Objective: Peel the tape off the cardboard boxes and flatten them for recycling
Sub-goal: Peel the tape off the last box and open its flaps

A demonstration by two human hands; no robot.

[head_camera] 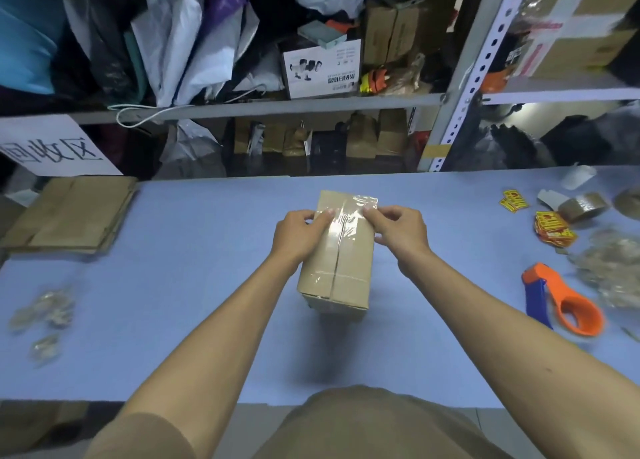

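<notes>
A small brown cardboard box (337, 268) stands in the middle of the blue table, its flaps closed along a centre seam. A strip of clear tape (346, 217) lies across its far top and looks partly lifted. My left hand (294, 233) grips the box's left top edge, thumb on the tape. My right hand (398, 230) pinches the tape's right end at the box's far right edge. A narrower band of tape crosses the near part of the top.
Flattened cardboard (72, 212) lies at the far left of the table (173, 320). Crumpled tape scraps (45, 313) sit at the left and a larger heap (609, 271) at the right. An orange tape dispenser (568, 302), tape rolls (585, 206) and yellow stickers (550, 230) lie at the right. Cluttered shelves stand behind.
</notes>
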